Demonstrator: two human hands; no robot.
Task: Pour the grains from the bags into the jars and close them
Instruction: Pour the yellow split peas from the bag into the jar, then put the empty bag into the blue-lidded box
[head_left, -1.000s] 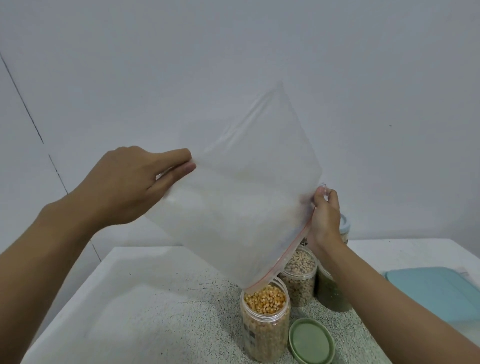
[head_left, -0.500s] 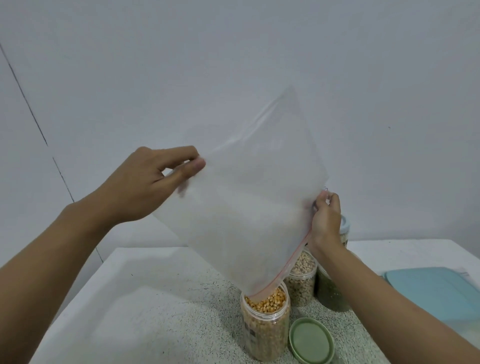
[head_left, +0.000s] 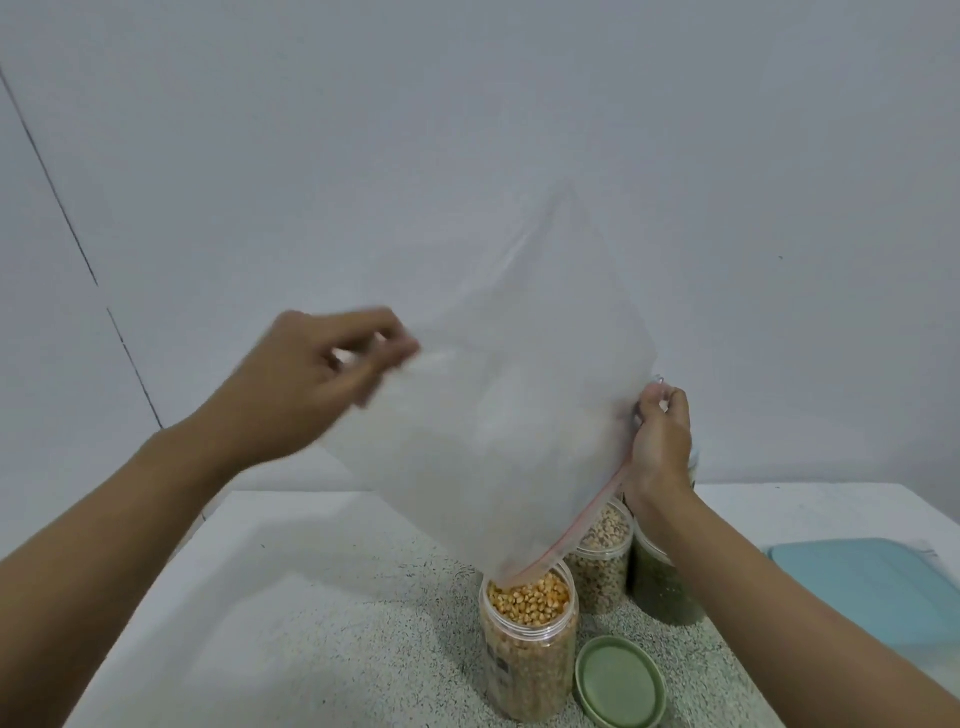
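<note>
Left grip (head_left: 311, 384): blurred; thumb and fingers appear to pinch the upper left corner of the bag, raised high over the desk.
Right grip (head_left: 662, 441): fingers curled, pinching the bag's zip end at its right corner, lower than the left grip.
Bag (head_left: 509, 389): clear plastic, stretched between the two grips and tilted like a diamond; it looks empty. Its red zip strip (head_left: 587, 530) runs down from the right grip to the lowest corner.
Corn jar (head_left: 530, 639): open and upright on the desk, below and left of the right grip, filled nearly to the rim with yellow kernels. The bag's lowest corner sits at its mouth.
Writing: a dark label patch on the corn jar's side, too small to read.
Green lid (head_left: 618, 680): lying flat just right of the corn jar.
Other jars: a pale-grain jar (head_left: 602, 561) and a dark green jar (head_left: 665, 587), right under the right grip's wrist.
Desk (head_left: 260, 623): white with a speckled top; a teal tray (head_left: 872, 587) lies right of the right forearm.
</note>
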